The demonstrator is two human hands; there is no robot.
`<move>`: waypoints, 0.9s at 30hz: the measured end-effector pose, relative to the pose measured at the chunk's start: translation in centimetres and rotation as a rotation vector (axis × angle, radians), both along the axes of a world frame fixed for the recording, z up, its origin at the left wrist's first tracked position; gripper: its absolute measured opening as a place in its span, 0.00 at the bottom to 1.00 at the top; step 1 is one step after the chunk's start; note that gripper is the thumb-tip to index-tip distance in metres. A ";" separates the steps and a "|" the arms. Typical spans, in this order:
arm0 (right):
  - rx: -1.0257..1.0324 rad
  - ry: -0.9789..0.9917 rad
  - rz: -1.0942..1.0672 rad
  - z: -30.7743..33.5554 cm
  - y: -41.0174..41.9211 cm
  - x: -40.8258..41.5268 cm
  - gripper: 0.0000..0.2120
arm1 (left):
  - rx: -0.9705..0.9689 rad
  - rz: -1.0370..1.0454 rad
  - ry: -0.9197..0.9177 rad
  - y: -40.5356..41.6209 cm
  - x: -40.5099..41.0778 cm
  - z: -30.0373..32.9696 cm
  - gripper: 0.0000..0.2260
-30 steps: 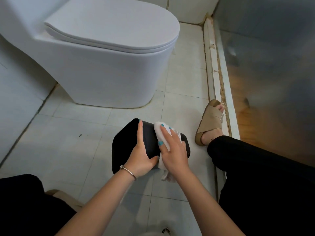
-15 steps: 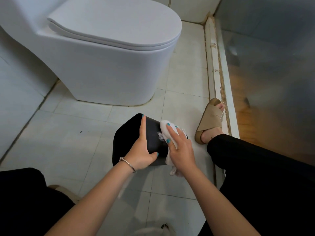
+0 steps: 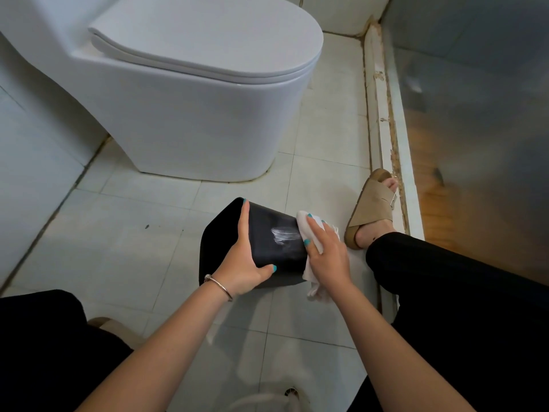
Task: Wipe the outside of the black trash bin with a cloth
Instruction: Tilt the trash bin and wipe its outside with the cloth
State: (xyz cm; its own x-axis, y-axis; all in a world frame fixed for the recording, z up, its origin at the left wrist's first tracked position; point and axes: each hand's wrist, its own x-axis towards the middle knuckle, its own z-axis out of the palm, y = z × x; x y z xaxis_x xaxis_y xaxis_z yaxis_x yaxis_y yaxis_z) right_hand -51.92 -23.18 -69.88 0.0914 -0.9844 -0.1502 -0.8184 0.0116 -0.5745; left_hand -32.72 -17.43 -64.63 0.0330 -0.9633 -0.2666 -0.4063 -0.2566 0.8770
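Moved: cloth (image 3: 309, 226) slid toward 3 o'clock, baring a wet streak (image 3: 283, 234)
Left hand (image 3: 242, 267): gripped black bin (image 3: 269, 237)
Right hand (image 3: 328, 254): pressed cloth flat

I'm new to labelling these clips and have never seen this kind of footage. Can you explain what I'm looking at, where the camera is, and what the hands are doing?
There is no machine here. The camera sits on a person's head and looks forward and down, so the two bare arms coming in from the bottom are their own. They are crouched on a tiled bathroom floor in front of a white toilet.

The left hand grips a black trash bin, which is tipped over on its side; its fingers stretch along the bin's edge to steady it. The right hand presses a white cloth against the bin's outside. A pale streak shows on the black surface beside the cloth.

To the right are the person's tan sandal and a shower screen.
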 end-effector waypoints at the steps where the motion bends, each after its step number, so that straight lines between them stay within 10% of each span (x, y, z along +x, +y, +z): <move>1: 0.002 -0.011 -0.010 0.0 0.2 0.1 0.26 | 0.006 -0.001 0.006 0.0 0.0 0.0 0.57; 27: -0.058 -0.165 0.099 1.9 1.7 1.5 0.27 | 0.002 -0.046 0.002 -0.6 0.8 0.1 0.57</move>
